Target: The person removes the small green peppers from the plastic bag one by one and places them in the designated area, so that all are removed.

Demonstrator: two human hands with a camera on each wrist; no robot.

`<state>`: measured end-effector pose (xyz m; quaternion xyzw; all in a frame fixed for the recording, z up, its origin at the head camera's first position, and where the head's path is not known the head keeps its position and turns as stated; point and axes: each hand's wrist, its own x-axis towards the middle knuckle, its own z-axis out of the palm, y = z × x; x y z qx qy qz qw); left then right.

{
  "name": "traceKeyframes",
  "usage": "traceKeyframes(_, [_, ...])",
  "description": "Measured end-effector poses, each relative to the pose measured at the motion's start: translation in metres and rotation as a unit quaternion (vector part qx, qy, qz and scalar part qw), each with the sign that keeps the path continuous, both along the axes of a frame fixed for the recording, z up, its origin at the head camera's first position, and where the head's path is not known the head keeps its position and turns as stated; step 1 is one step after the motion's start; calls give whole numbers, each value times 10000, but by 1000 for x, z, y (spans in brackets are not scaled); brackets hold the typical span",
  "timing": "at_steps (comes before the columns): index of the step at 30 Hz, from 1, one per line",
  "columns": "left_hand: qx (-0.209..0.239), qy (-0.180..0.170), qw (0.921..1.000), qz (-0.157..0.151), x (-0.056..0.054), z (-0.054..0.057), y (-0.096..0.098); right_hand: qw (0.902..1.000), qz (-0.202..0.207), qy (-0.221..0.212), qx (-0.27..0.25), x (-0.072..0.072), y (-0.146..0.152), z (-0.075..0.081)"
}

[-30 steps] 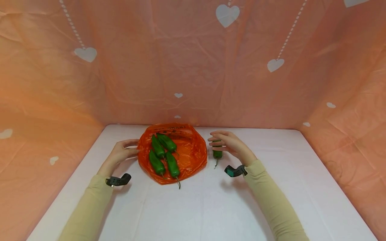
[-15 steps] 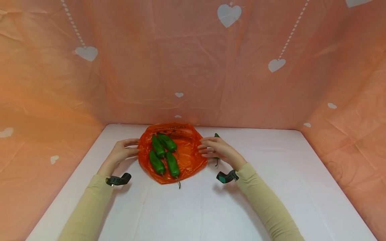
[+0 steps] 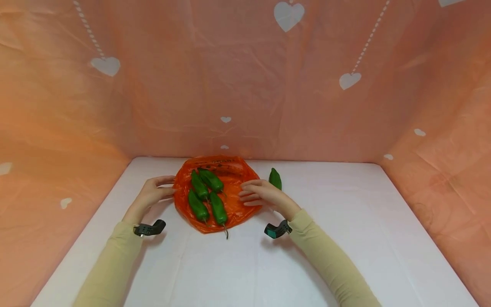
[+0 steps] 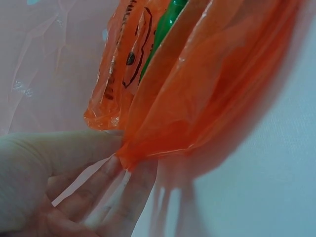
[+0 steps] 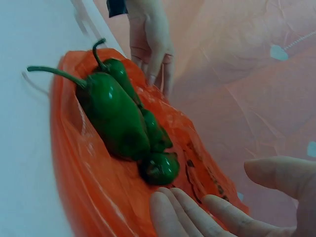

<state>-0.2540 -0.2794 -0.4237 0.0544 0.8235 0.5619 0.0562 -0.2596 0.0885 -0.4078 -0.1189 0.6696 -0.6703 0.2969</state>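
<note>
Orange plastic makes up the bag (image 3: 235, 211), which lies with its mouth spread wide left of centre in the head view, toward the back of the table (image 3: 215, 273). Four green peppers (image 3: 218, 209) lie in its left half, close together, and the stem of the lowest one pokes out past the bag's bottom edge. Black print (image 3: 216, 163) runs along the bag's upper part. At the bag's left edge, the left hand (image 3: 151, 195) pinches a fold of the plastic between thumb and fingers, as the left wrist view shows. The right hand (image 3: 266, 195) reaches over the bag's right edge with fingers extended and thumb held apart, gripping nothing; whether its fingertips touch the plastic, I cannot tell. Just beyond that hand, right of the bag, a fifth pepper (image 3: 275, 178) lies on the table, its lower part hidden. Each wrist wears a dark device, the left one (image 3: 149, 229) and the right one (image 3: 278, 230), below pale yellow sleeves (image 3: 330, 264). Pink-orange cloth (image 3: 245, 85) with white hearts (image 3: 289, 16) fills the top and both sides of the frame.
</note>
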Motion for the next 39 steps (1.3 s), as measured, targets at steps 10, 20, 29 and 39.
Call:
traceKeyframes(10, [-161, -7, 9998, 104, -3, 2, -1, 9996, 269, 40, 124, 4, -18, -6])
traceKeyframes(20, [-65, 83, 9999, 12, -5, 4, 0, 9990, 377, 83, 239, 4, -29, -11])
traceKeyframes(29, [-102, 26, 9999, 137, -5, 3, 2, 9988, 359, 1, 323, 6, -38, -12])
traceKeyframes(39, [-54, -141, 9999, 30, 0, 2, 1, 9988, 337, 9, 357, 9, -47, -17])
